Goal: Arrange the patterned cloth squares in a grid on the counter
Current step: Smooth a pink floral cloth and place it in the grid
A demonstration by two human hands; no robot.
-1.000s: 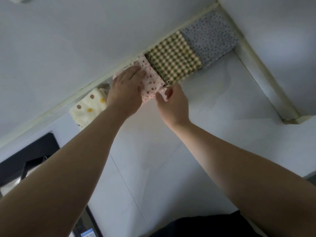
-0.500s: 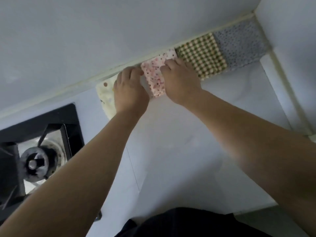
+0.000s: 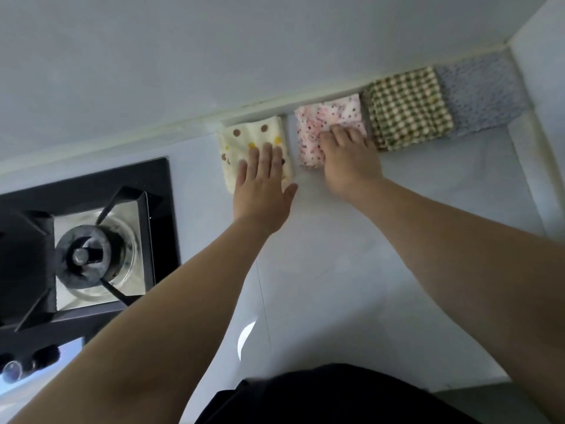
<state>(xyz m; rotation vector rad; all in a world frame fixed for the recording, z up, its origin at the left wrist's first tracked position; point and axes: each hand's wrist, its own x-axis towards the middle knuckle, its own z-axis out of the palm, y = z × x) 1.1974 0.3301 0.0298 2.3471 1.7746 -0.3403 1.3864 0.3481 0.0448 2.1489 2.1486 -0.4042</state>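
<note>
A: Pale counter under the head camera, butting against a plain wall, gas hob off to the left.

B: Four folded squares lined up along the back edge. Starting from the corner: grey-blue speckled cloth, then green checked cloth touching it. Next, pink speckled cloth just beside, and last, cream dotted cloth, with a narrow strip of bare counter between those two.

A: Left hand laid flat on the cream dotted cloth, fingers straight and close together, pressing the near half down.

B: Right hand on the pink speckled cloth, fingers curled, tips dug into the fabric and bunching it a little.

A: And progress?

B: Looks like one row down, or very nearly. Grey-blue and checked squares apparently settled, flat and snug in the corner. Pink one rumpled on top, cream one set slightly apart from the rest.

A: So, probably some smoothing and squaring-up left on those two, perhaps closing that gap.

B: No second row anywhere in shot, so hardly a grid yet, judging by this alone. No spare cloths visible either. Hard to say whether more to come.
</note>
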